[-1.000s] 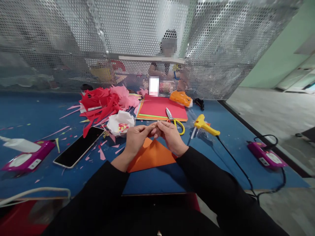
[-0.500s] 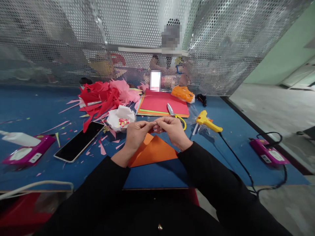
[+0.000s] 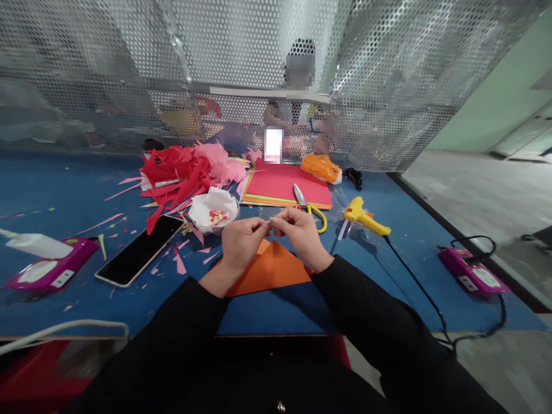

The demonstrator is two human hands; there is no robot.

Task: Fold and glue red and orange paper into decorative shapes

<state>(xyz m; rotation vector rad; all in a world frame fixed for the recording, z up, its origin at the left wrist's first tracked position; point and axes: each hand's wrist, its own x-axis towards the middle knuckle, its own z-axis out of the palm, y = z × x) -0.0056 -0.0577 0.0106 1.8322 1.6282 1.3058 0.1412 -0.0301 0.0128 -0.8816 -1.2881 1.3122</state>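
Note:
My left hand (image 3: 242,244) and my right hand (image 3: 299,233) meet at the fingertips in the middle of the view, thumbs and forefingers pinched together. Whatever lies between them is too small or too hidden to make out. Below them a folded sheet of orange paper (image 3: 271,270) rests on the blue table (image 3: 276,313), a pointed fold toward the top. Just behind my right hand lie scissors (image 3: 317,215) with yellow handles, blades pointing away. Left of my left hand stands a bowl lined with white paper (image 3: 211,204), holding small red and yellow bits.
Stacked coloured paper (image 3: 288,181) lies behind my hands, with red and pink scraps (image 3: 185,172) left of it. A yellow glue gun (image 3: 366,217) trails a cable rightward. A phone (image 3: 140,250), a white bottle (image 3: 41,245) and purple power strips (image 3: 472,273) lie around. Behind a perforated screen (image 3: 245,46) sits a person.
My fingertips have shifted slightly lower in view and remain pinched together. The fingers have moved a little against each other. The things on the table have stayed in place.

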